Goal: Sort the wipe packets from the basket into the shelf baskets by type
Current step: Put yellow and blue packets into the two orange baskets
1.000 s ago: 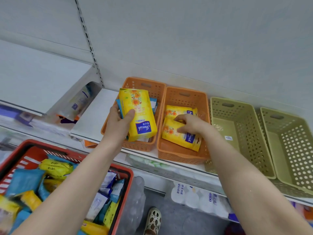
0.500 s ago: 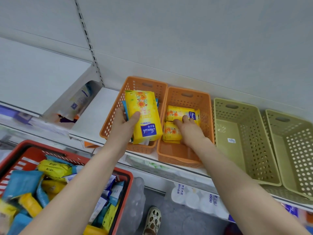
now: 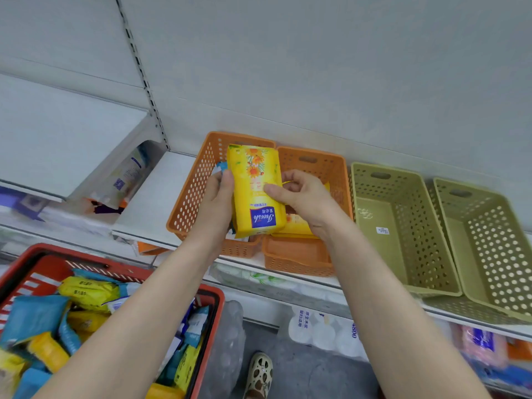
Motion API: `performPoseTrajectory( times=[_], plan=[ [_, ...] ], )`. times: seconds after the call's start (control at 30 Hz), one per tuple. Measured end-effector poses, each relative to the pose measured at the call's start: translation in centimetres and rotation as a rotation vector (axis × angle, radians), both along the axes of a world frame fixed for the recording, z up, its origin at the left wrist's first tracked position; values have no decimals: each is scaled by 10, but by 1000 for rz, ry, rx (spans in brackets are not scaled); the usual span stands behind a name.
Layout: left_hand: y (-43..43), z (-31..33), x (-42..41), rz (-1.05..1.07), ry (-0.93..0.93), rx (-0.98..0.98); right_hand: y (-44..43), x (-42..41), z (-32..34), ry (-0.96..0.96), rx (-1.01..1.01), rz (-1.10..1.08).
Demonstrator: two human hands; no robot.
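Right hand (image 3: 305,197) now up out of the second orange basket (image 3: 299,254), where half a second ago it lay flat on the yellow packets; thumb now pressed on the face of the yellow packet (image 3: 257,191), fingers curled behind its right edge. Left hand (image 3: 216,205) unchanged in its grip: closed around the left side of that same packet, with the corner of a blue-and-white packet (image 3: 220,167) tucked behind it. Packet held upright between both hands, above the seam of the two orange baskets, label upside down.

Counts:
- Orange shelf baskets: two, side by side and touching; first orange basket (image 3: 195,191) at left.
- Green shelf baskets: two, right of the orange pair; nearer green basket (image 3: 403,231), farther green basket (image 3: 489,243). No packets visible inside; a small white sticker on the floor of the nearer one.
- Yellow packets in the second orange basket: at least one (image 3: 296,226) showing under the right wrist; exact number hidden.
- Red basket (image 3: 213,306) at lower left: mixed blue and yellow packets heaped, too jumbled to count.
- Hands: two, both on the one packet.
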State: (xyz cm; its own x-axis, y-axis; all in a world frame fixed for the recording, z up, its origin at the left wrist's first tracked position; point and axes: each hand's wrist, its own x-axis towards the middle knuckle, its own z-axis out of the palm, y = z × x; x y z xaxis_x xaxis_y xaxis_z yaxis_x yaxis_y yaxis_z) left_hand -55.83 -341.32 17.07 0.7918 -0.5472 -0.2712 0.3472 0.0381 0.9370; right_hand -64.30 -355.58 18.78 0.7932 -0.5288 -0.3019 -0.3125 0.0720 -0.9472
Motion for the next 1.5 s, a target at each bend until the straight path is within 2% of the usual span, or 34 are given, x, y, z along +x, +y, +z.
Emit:
performPoseTrajectory(
  times=[0.2, 0.3, 0.33, 0.37, 0.4, 0.47, 0.5, 0.57, 0.63, 0.7, 0.83, 1.0, 1.07, 1.17, 1.27, 1.5],
  plan=[
    [-5, -1, -4, 18, -68, -9, -5, -18, 2, -26, 114, 64],
    [-7, -1, -4, 74, -63, -26, -24, -29, 8, -116, 121, -68],
    [-6, -1, -4, 90, -63, -30, -34, -33, 8, -132, 57, -105],
    [-4, 0, -3, 101, -72, -22, -46, -38, 7, -98, -89, -114],
    [-2, 0, -2, 108, -82, -11, -57, -42, 4, 5, -305, -71],
    [3, 0, -1, 125, -78, -6, -69, -45, -4, 342, -727, 176],
    [5, 0, -1, 131, -70, -11, -70, -44, -8, 490, -818, 323],
    [8, -2, -1, 134, -61, -7, -62, -39, -18, 657, -753, 568],
    [11, -3, -2, 138, -51, -4, -52, -35, -28, 728, -623, 701],
    [14, -5, -2, 141, -44, 5, -47, -32, -41, 796, -631, 784],
    [16, -6, -3, 140, -38, 25, -39, -30, -61, 832, -803, 773],
    [12, -7, -8, 129, -40, 52, -24, -31, -68, 782, -1264, 525],
    [12, -8, -10, 121, -35, 66, -26, -35, -69, 770, -1247, 483],
    [12, -8, -11, 115, -21, 68, -30, -36, -72, 865, -1083, 569],
    [13, -8, -12, 108, -19, 71, -33, -31, -75, 881, -980, 598],
    [15, -7, -13, 113, 2, 90, -27, -22, -80, 886, -965, 518]
  ],
)
